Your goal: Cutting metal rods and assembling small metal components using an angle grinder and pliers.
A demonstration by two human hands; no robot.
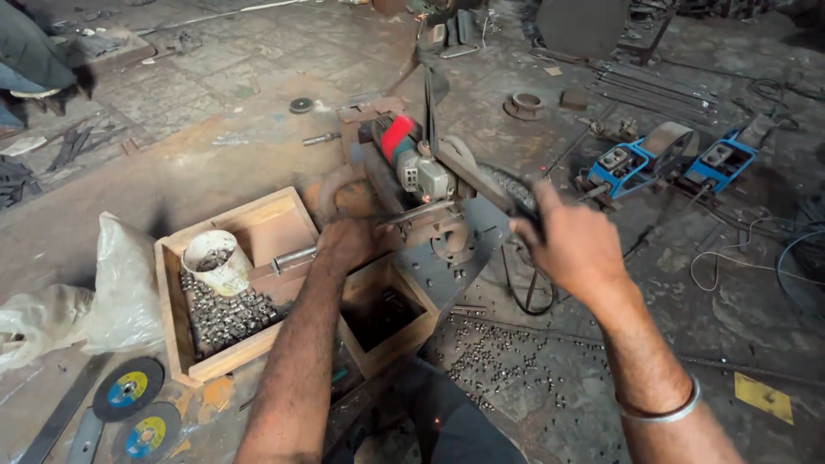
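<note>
The left hand [348,243] is closed around a metal rod [296,257] that runs across the top of a wooden box, its fingers wrapped over the bar where it enters the vise of a chop saw [421,172]. The right hand [571,245] is clamped on the saw's dark handle [516,199], arm stretched forward, a metal bangle [662,411] on its wrist. The saw, with a grey motor housing and a red band, sits low on the workshop floor [215,155] between the two hands, which are well apart from each other. The rod lies level, one end jutting out to the left over the wooden box [185,344], the other end hidden under the left hand and the saw's clamp. Inside the box lies a heap of short cut metal pieces [225,314] and a white plastic cup [216,260] standing tilted among them. A smaller wooden box [411,331] sits just beside the first, below the saw. More small cut pieces [498,361] are scattered on the floor to the right of it. Two cutting discs [129,389] with yellow and blue labels lie at the lower left, near a crumpled plastic bag [112,292]. Two blue machines [623,166] stand farther back on the right, with cables trailing over the floor.
</note>
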